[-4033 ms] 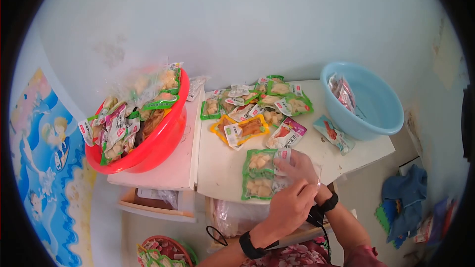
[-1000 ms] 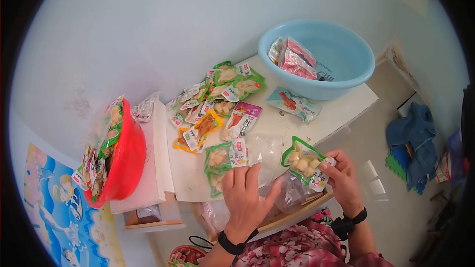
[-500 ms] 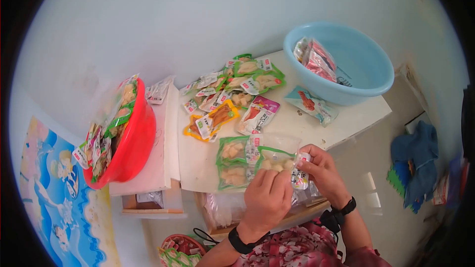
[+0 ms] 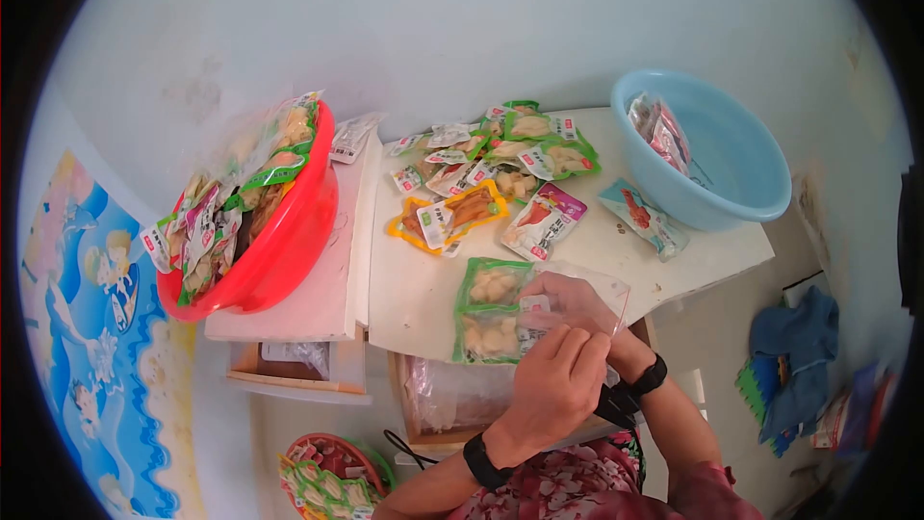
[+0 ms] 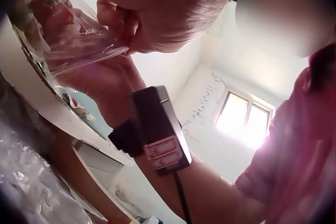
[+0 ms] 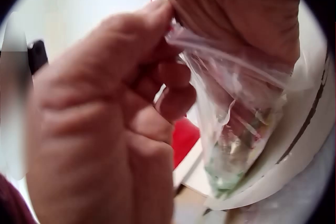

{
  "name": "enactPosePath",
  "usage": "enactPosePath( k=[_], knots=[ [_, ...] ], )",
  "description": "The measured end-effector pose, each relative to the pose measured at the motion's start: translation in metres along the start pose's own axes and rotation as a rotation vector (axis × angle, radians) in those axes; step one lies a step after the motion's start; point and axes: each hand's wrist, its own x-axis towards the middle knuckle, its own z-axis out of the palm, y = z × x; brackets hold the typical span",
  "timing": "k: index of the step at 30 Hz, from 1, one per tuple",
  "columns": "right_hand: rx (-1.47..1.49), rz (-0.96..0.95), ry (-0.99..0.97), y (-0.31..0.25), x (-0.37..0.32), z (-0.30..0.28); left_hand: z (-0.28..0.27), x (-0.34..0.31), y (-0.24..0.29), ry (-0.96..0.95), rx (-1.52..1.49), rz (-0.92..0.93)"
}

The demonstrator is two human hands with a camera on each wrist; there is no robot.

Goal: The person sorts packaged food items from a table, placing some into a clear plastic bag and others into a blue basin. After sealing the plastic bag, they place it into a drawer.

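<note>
A clear zip bag lies near the front edge of the white table, with green-edged food packets inside. My left hand pinches the bag's edge at its mouth, thumb against curled fingers. My right hand reaches into the bag up to the wrist, over the packets' label end. Through the plastic, the left wrist view shows the right hand behind the zip strip. In the right wrist view, my left hand holds the edge while the bag hangs beyond. What the right fingers hold is hidden.
A red basin heaped with packets stands left. A blue basin with a few packets stands at the back right. Loose packets and a teal packet lie behind the bag. An open drawer sits below the table's edge.
My right hand has carried a green-edged packet left and into the zip bag. My left hand has moved to pinch the bag's mouth. The head view has turned left.
</note>
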Motion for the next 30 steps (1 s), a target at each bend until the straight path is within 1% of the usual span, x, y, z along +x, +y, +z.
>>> enactPosePath(
  k=[3,6,9,12,13,15,18,21,24,27,28,30],
  knots=[
    [0.210,-0.035,0.062,-0.003,-0.006,0.006,-0.011,-0.009,-0.005,-0.002,-0.017,-0.048],
    [-0.199,-0.209,0.161,0.004,-0.018,-0.003,-0.037,-0.015,-0.018,-0.039,0.100,-0.054],
    [0.048,-0.006,0.161,-0.022,-0.034,-0.005,-0.059,-0.023,-0.031,-0.186,0.246,-0.113],
    [0.228,0.020,0.136,-0.019,-0.034,-0.001,-0.062,-0.030,-0.038,-0.320,0.262,-0.158],
    [0.207,0.028,0.144,-0.019,-0.033,0.002,-0.060,-0.031,-0.039,-0.358,0.263,-0.163],
    [0.164,0.042,0.168,-0.021,-0.031,0.011,-0.056,-0.034,-0.040,-0.380,0.309,-0.178],
    [0.072,-0.053,0.242,-0.014,-0.033,0.014,-0.050,-0.038,-0.042,-0.388,0.374,-0.166],
    [-0.163,-0.166,0.320,0.008,-0.046,-0.003,-0.048,-0.040,-0.042,-0.378,0.402,-0.171],
    [-0.164,0.012,0.344,-0.001,-0.072,-0.024,-0.045,-0.040,-0.042,-0.363,0.417,-0.166],
    [-0.082,-0.064,0.427,0.001,-0.092,-0.035,-0.043,-0.040,-0.040,-0.349,0.420,-0.167],
    [-0.139,-0.054,0.368,0.001,-0.101,-0.042,-0.043,-0.040,-0.040,-0.342,0.422,-0.172],
    [-0.102,-0.073,0.244,-0.017,-0.116,-0.041,-0.042,-0.039,-0.039,-0.340,0.424,-0.179]
  ],
)
